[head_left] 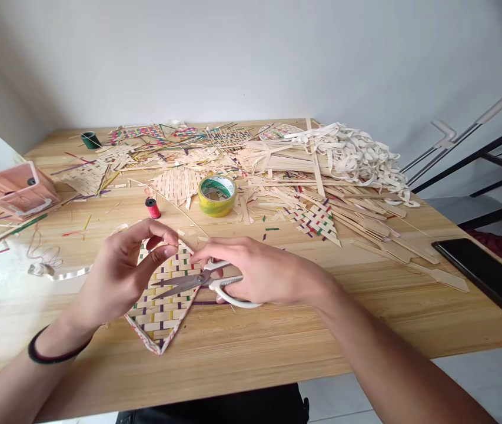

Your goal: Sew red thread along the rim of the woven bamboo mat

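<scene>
The left hand [129, 275] covers the left part of the woven mat [159, 318]; what its fingertips pinch is too small to tell. The right hand [257, 270] partly hides the handles of the scissors [202, 279]. The frame's edges cut off the 2 forearms [378, 347] and the phone [480, 274]. Print on the tape roll [216, 206] is illegible.

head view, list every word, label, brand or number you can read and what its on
No text can be read with certainty.
Tape roll: white print on its green inner core, too small and blurred to read.
Scissors: any marks on the blades are too faint to make out.
Red thread spool: no legible text.
Phone: no legible text.
</scene>
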A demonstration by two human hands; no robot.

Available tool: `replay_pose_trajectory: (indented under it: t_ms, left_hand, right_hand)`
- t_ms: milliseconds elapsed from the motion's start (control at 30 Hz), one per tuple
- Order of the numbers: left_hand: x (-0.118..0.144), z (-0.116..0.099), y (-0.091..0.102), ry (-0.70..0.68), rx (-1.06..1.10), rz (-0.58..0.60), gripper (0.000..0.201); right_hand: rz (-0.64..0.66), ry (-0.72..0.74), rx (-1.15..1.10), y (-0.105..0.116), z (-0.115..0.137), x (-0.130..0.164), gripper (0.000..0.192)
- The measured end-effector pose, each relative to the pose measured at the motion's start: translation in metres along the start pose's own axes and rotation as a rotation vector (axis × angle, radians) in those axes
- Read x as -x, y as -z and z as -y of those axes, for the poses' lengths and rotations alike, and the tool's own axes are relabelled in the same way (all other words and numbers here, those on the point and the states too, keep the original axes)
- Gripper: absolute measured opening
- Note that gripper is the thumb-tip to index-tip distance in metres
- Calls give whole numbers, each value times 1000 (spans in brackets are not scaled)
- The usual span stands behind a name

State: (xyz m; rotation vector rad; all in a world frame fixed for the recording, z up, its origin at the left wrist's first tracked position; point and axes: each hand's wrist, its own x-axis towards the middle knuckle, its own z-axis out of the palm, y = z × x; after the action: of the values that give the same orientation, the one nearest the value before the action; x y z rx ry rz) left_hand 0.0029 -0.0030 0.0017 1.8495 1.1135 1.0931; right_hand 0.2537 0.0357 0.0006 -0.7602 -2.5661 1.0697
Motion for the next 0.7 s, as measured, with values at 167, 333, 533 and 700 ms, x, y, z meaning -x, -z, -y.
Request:
replay_pose_trajectory:
  t_ms: [167,333,533,700]
  left_hand:
    - [0,0,0,18,29,-10,8]
    - [0,-3,0,11,49,-69,8]
    - [-2,0,1,15,29,-67,8]
    - [-1,1,1,15,18,-38,10]
  right_hand:
    - [6,1,-10,-1,1,2,53]
    - [-12,-27,33,-4,0,2,56]
    - [-17,-47,33,4,-1,5,54]
    - [-67,-36,-5,7,-2,7,50]
